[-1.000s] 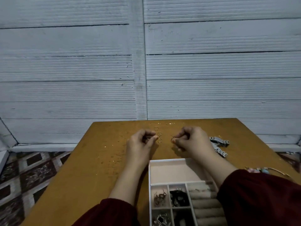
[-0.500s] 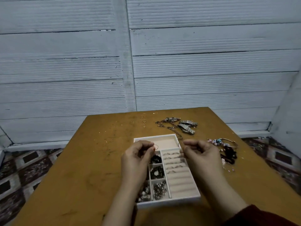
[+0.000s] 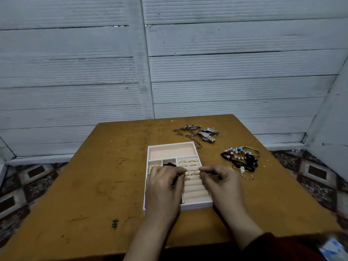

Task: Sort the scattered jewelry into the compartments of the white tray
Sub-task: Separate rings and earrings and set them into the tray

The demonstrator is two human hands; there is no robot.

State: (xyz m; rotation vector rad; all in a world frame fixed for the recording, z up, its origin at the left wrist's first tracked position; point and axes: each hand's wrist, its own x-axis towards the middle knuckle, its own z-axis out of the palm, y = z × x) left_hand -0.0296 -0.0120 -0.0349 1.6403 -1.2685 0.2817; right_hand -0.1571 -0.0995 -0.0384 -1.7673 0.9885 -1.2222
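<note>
Here, left hand (image 3: 165, 182), right hand (image 3: 221, 178) pinch thin round rings (image 3: 196, 172) over ribbed white tray (image 3: 197, 205).

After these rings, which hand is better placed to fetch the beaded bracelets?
Right hand, likely: the beaded bracelets lie right of the white tray, nearest it; the left hand must reach across the tray.

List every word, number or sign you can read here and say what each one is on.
"#": a dark hash mark drawn on the table, near its front edge.
Watches: any dial or brand marks are too small to read.
Blue and white object at the bottom right corner: blurred, nothing readable.
White tray: no text visible.
</note>
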